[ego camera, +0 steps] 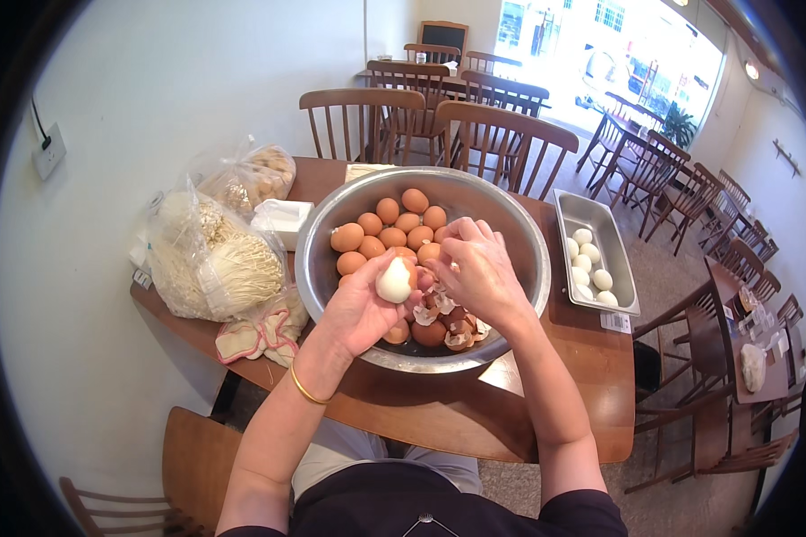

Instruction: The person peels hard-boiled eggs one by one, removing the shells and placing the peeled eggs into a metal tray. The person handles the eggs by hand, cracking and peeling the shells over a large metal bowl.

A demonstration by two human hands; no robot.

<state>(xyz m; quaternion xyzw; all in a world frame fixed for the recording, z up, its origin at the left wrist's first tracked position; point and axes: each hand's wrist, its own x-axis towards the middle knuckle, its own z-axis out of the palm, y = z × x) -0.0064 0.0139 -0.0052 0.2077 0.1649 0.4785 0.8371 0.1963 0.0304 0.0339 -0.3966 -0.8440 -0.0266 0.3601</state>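
Note:
In my left hand (359,305) I hold a partly peeled boiled egg (395,280). Its lower left side is bare white, while brown shell still covers its upper right. Just to the right, my right hand (477,272) has its fingers curled beside the egg; whether a bit of shell is pinched in them is hidden. Both hands are over a large stainless steel bowl (530,248). Several brown eggs in their shells (393,236) fill its back and left part. Broken eggshell pieces (460,332) lie in the bowl below my right hand.
A steel pan (624,282) with several peeled eggs (590,252) stands at the table's right. To the left are a bag of enoki mushrooms (235,268), another clear bag (269,171), a white box (285,221) and cloth gloves (262,335). Wooden chairs (366,101) stand beyond the table (443,416).

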